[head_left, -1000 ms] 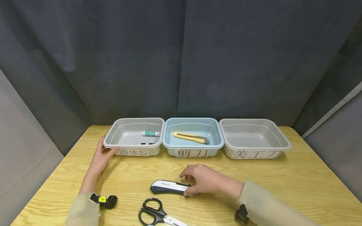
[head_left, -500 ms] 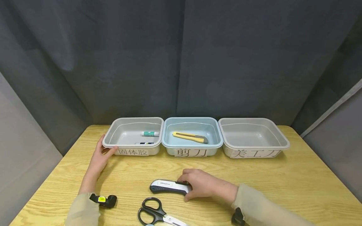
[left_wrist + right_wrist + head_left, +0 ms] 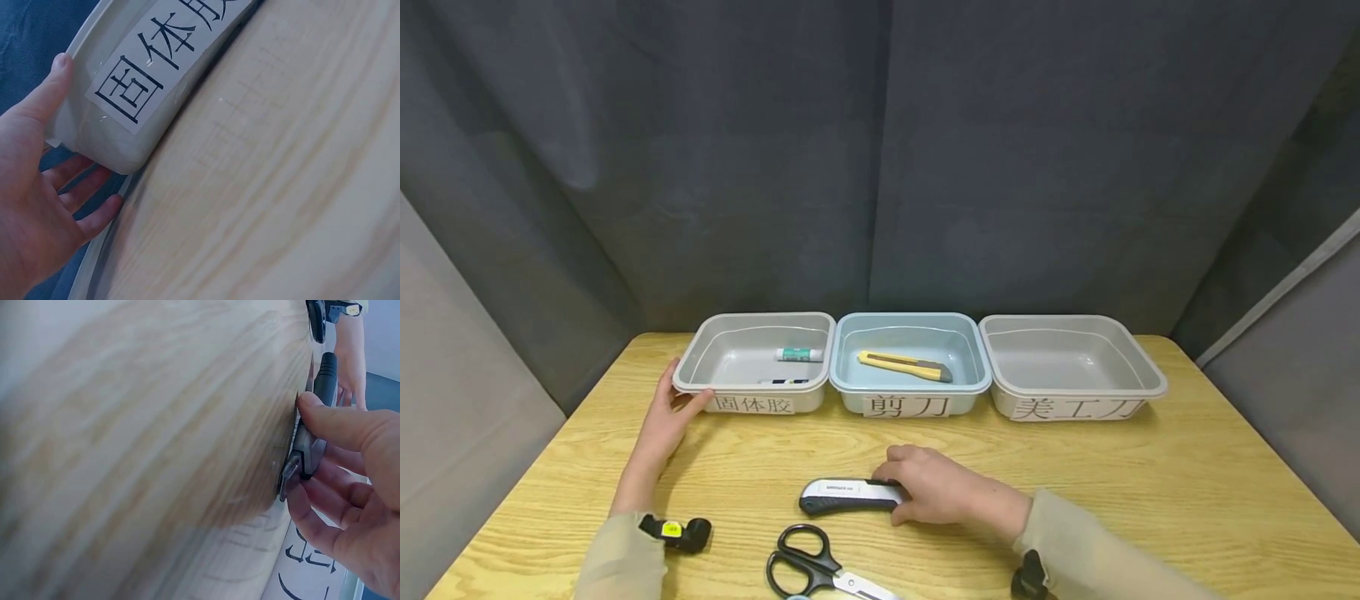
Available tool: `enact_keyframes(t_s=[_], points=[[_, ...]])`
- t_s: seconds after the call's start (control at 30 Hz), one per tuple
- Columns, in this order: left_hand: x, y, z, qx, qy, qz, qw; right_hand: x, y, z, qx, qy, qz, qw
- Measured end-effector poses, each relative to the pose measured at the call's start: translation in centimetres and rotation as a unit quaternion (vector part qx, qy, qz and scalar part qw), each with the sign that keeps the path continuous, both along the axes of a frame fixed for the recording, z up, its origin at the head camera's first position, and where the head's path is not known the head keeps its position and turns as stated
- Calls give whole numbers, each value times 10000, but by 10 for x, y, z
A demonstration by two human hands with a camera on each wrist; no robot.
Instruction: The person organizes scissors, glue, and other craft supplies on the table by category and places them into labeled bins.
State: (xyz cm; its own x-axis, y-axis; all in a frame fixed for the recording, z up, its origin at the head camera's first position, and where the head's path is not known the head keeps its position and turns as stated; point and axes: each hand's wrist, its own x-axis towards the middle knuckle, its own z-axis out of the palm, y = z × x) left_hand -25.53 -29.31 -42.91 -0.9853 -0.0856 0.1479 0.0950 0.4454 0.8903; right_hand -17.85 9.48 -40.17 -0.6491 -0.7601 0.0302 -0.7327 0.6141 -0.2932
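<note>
My right hand (image 3: 938,487) grips the right end of a white-and-black utility knife (image 3: 842,493) on the wooden table. In the right wrist view, the thumb lies on one side of the utility knife (image 3: 324,381) and the fingers on the other, near its metal tip. My left hand (image 3: 666,417) holds the front left corner of a grey bin (image 3: 752,390). The left wrist view shows the thumb on the bin's rim and the fingers bent around its corner. Black-handled scissors (image 3: 812,562) lie in front of the knife, partly cut off by the frame edge.
Inside the left bin lie a green-and-white glue stick (image 3: 798,355) and a dark-and-white item (image 3: 785,382). A yellow utility knife (image 3: 906,366) rests in the blue bin (image 3: 912,388). Another grey bin (image 3: 1078,392) stands at the right. Dark curtain (image 3: 880,167) hangs behind.
My right hand has moved slightly down and closed around the utility knife's right end. The knife stays nearly in place. My left hand remains at the grey bin's corner.
</note>
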Motion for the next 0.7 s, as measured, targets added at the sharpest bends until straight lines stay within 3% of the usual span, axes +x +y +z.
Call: enact_keyframes(t_s=[0.3,0.7], points=[[-2,-1,-1,-25,-28,43,10000,-5,8,8,-116,563,-3,9983],[-1,-1,0,-116,-84,46,9999,-11,20,33,-119,1211,-234,9923]])
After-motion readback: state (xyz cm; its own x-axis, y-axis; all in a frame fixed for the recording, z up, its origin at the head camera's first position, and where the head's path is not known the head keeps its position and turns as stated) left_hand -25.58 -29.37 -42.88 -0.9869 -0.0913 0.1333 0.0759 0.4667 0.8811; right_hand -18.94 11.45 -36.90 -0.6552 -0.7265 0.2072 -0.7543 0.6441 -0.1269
